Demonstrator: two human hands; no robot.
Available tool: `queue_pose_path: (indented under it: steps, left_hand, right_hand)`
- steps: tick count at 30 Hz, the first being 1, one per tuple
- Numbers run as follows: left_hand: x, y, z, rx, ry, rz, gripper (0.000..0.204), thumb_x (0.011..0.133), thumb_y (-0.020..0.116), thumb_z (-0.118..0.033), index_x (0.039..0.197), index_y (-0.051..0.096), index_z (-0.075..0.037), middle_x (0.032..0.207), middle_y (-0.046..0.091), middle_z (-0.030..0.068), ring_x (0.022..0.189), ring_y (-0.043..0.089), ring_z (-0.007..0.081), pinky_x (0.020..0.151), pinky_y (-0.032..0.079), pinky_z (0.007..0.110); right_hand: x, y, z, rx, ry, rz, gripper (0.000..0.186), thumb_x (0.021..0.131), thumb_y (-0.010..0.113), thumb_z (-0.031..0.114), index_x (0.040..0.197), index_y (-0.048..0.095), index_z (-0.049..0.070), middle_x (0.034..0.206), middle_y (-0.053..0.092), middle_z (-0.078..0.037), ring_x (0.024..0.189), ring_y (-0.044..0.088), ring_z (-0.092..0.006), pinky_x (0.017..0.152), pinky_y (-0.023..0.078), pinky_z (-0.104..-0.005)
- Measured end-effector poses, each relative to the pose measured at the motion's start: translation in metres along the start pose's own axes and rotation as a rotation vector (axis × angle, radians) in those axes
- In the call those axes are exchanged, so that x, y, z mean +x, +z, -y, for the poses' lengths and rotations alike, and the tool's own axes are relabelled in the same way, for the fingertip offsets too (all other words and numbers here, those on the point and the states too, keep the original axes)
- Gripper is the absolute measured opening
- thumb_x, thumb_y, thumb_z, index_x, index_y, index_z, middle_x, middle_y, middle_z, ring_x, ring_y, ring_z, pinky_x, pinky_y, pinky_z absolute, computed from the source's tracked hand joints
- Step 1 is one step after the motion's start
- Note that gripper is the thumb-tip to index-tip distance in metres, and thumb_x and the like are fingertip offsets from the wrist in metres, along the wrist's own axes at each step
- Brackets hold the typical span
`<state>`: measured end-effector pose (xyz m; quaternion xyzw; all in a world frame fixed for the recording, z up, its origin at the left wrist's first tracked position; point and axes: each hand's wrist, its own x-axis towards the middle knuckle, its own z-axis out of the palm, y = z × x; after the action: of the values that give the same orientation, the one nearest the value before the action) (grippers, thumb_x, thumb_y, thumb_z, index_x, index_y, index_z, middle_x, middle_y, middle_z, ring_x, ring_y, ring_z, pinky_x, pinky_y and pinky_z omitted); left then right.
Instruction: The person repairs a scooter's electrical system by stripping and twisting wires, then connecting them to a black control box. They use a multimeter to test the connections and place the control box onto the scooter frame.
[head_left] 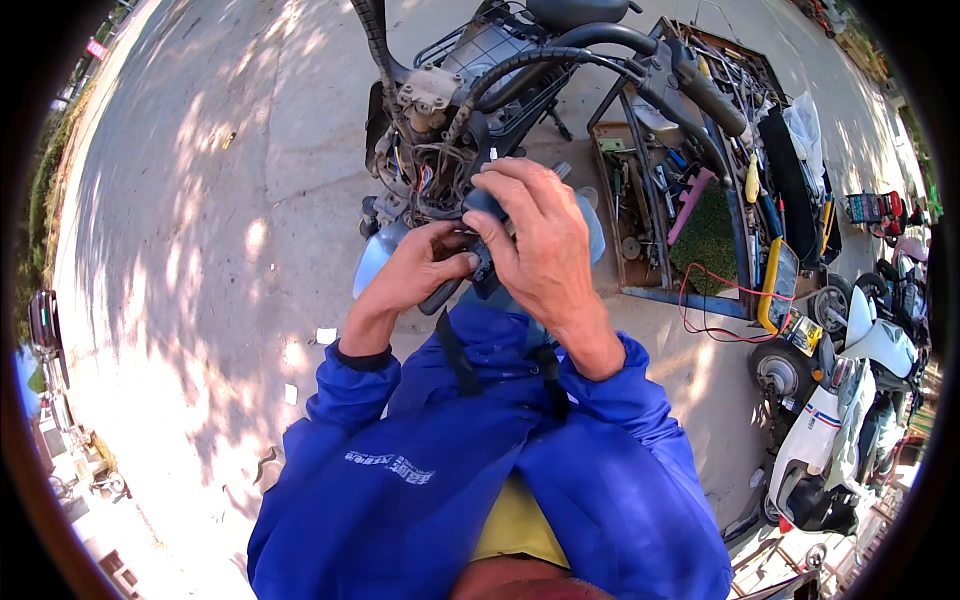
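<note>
Black plastic fills the space between your two hands: a small handlebar switch housing (482, 240), held in front of your chest, just below the stripped front of a scooter (450, 110). Your right hand (540, 245) curls over the top of the housing, fingers closed down on it so that most of it is hidden. Your left hand (415, 270) grips it from below and to the side, the thumb pressed against a dark lever (440, 297) that sticks out downward. Both hands touch the part and nearly touch each other.

Just above your knuckles hangs a bundle of loose wires (425, 175), coming out of the scooter's open steering head; the wires sit very close to your fingers, with little free room there. A black handlebar (640, 55) arcs over to your right, its grip (712, 98) pointing toward an open tool crate (690, 210) on the ground. The crate lies near your right elbow, packed with screwdrivers and other tools, a red wire (715, 300) trailing over its near edge.

To your left the concrete pavement (200, 220) spreads wide, dappled with shade. On your far right, parked scooters (850, 400) crowd the edge of view, well apart from your hands. Your blue sleeves (620, 440) fill the lower middle.
</note>
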<state>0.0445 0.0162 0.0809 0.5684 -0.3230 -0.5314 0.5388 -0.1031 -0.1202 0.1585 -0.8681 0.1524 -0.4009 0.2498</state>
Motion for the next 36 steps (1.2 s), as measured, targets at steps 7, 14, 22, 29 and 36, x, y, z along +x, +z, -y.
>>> queue_pose_path:
  steps: [7,14,22,29,36]
  left_hand:
    - [0.003,-0.008,0.026,-0.169,-0.082,0.052,0.061,0.091,0.075,-0.015,0.144,0.053,0.006,0.132,0.066,0.0123,0.117,0.06,0.0163,0.099,0.049,0.031]
    - [0.012,-0.014,0.072,-0.306,-0.113,0.068,0.064,0.09,0.077,-0.017,0.145,0.053,0.003,0.133,0.065,0.0111,0.119,0.059,0.017,0.103,0.047,0.032]
    - [0.01,-0.003,0.075,-0.228,-0.101,0.081,0.063,0.094,0.07,-0.014,0.149,0.048,0.006,0.145,0.059,0.0138,0.13,0.055,0.0208,0.112,0.042,0.033]
    - [-0.005,-0.006,0.062,0.177,-0.14,-0.092,0.053,0.093,0.07,-0.017,0.139,0.057,0.005,0.125,0.069,0.0137,0.115,0.063,0.0202,0.101,0.05,0.035]
    - [-0.009,-0.017,0.068,-0.271,-0.001,-0.453,0.056,0.095,0.074,-0.022,0.139,0.054,0.005,0.113,0.068,0.0092,0.1,0.065,0.0164,0.088,0.054,0.031]
  right_hand:
    - [-0.036,-0.02,-0.062,0.238,0.55,-0.094,0.039,0.095,0.072,0.013,0.132,0.065,0.004,0.124,0.068,-0.014,0.113,0.067,-0.029,0.097,0.052,-0.038]
    - [-0.08,0.004,-0.094,0.262,0.67,0.091,0.042,0.099,0.065,0.013,0.138,0.06,-0.003,0.13,0.066,-0.017,0.122,0.064,-0.0284,0.105,0.049,-0.0377]
    - [-0.08,0.011,-0.089,0.174,0.614,0.154,0.04,0.097,0.067,0.012,0.135,0.063,0.001,0.14,0.061,-0.017,0.128,0.06,-0.033,0.11,0.046,-0.0397]
    - [-0.07,0.01,-0.077,0.005,0.567,0.152,0.038,0.097,0.068,0.013,0.133,0.064,0.002,0.139,0.061,-0.016,0.128,0.059,-0.0354,0.109,0.046,-0.0418]
    - [-0.055,0.013,-0.058,-0.053,0.342,0.04,0.035,0.094,0.069,0.008,0.129,0.066,0.002,0.128,0.066,-0.017,0.12,0.062,-0.0351,0.103,0.048,-0.0422]
